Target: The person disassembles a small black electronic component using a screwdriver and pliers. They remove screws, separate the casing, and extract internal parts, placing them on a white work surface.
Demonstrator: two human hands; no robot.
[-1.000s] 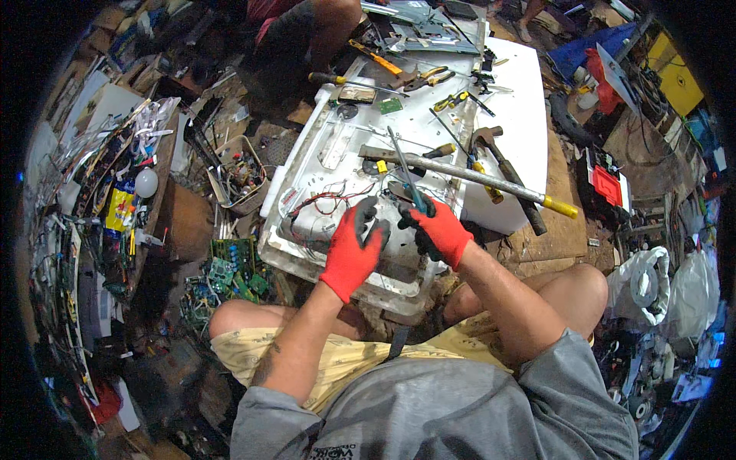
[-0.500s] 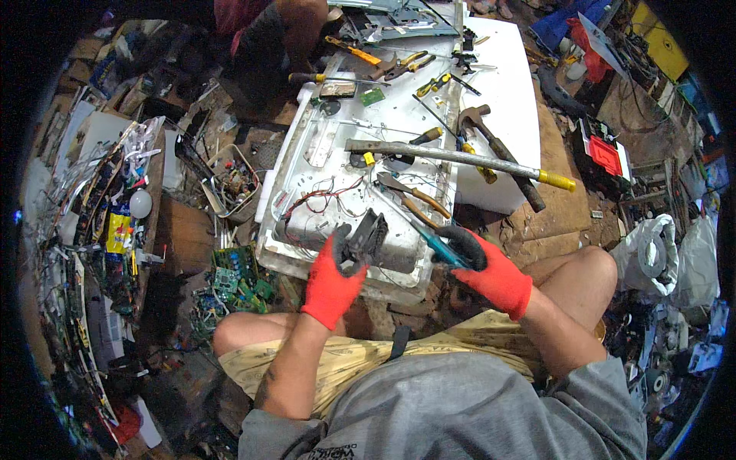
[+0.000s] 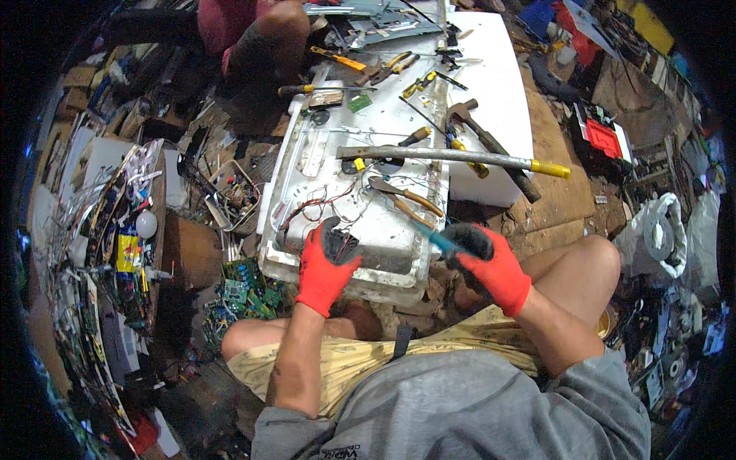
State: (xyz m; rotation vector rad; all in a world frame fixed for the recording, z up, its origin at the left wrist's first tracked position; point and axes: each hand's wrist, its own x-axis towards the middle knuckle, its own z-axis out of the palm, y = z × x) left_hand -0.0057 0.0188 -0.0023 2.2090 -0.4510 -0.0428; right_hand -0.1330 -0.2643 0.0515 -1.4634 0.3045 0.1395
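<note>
My left hand [image 3: 326, 268], in a red glove with a dark palm, is closed around a small black part [image 3: 346, 250] over the near end of the white panel [image 3: 387, 218]. Most of that part is covered by the fingers. In my right hand [image 3: 492, 267], gloved alike, is a screwdriver with a teal handle [image 3: 442, 242]; its shaft points away to the upper left. Pliers with orange-brown handles [image 3: 414, 201] lie on the panel just beyond the screwdriver. Thin red and black wires [image 3: 310, 208] lie loose beyond my left hand.
A long metal bar with a yellow grip [image 3: 452, 156] crosses the panel, over a hammer [image 3: 498, 146]. Screwdrivers and more pliers [image 3: 395, 67] lie farther off. Green circuit boards [image 3: 244, 291] are heaped at left. Another person's knee [image 3: 280, 31] shows at the far left.
My left hand has turned, so the black part is now mostly hidden in its grip. The screwdriver in my right hand has dropped slightly nearer to me. The view has shifted a little.
</note>
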